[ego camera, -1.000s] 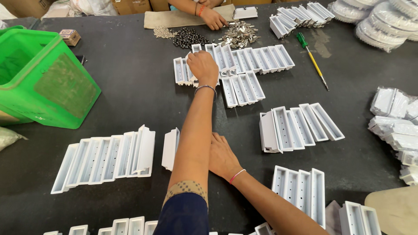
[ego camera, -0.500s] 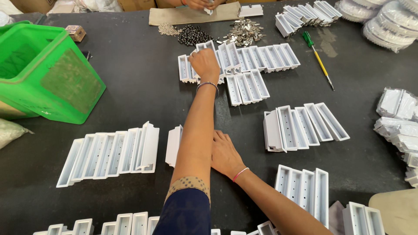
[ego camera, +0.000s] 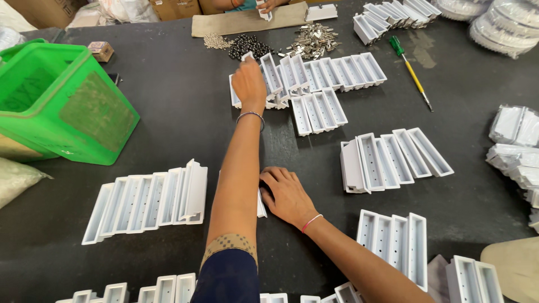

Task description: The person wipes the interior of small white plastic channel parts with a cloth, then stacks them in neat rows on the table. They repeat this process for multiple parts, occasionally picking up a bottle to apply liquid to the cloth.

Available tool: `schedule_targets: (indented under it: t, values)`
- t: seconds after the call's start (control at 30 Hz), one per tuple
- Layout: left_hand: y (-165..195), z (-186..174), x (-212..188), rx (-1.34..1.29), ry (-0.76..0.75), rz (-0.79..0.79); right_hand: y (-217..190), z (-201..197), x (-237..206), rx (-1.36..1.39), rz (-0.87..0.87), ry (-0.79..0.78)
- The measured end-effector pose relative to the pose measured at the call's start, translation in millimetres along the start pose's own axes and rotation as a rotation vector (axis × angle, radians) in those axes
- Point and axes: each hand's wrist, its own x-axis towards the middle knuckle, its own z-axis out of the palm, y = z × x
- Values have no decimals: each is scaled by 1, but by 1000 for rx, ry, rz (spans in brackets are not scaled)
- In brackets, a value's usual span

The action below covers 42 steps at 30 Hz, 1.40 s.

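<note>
My left hand (ego camera: 249, 83) reaches far across the black table (ego camera: 168, 112) to the left end of a row of white plastic channel pieces (ego camera: 331, 70). Its fingers close over one white piece (ego camera: 247, 56), whose tip shows above the knuckles. A thin bangle sits on that wrist. My right hand (ego camera: 287, 195) lies palm down near the table's middle, fingers apart, touching a small stack of white pieces (ego camera: 261, 205) that is mostly hidden under my left forearm.
A green plastic bin (ego camera: 62, 101) stands at the left. More rows of white pieces (ego camera: 146, 199) (ego camera: 393, 157) (ego camera: 396, 238) lie around. Black beads (ego camera: 247, 45), metal clips (ego camera: 311, 40) and a green-handled screwdriver (ego camera: 412, 70) lie at the back. Another person's hand (ego camera: 268, 4) works at the far edge.
Both hands stay at the same spots. My left hand has closed a little more over the end piece of the far row.
</note>
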Motion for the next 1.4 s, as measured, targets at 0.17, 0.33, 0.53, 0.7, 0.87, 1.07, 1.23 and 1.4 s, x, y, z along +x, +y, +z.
schedule_targets:
  t: [0.17,0.33,0.53,0.7,0.87,1.07,1.23,1.4]
  values:
    - [12,5,-11,-12,30,103,0,-1,1,-18,-17,10]
    - [23,16,-14,26,-51,-4,5,2,1,-33,-20,4]
    - [35,22,-10,102,-148,-215,7,4,3,-51,-31,-33]
    - [31,23,-14,-8,-107,-237,4,4,4,-86,-7,-96]
    - [8,16,1,-75,-4,-251,4,4,2,-37,-15,0]
    - [-64,-10,26,-23,-82,-343,4,5,3,-35,-7,0]
    - [-108,-10,6,83,-118,-415,4,5,4,-33,7,-8]
    - [-120,8,-10,210,-96,-335,4,5,5,-31,3,-18]
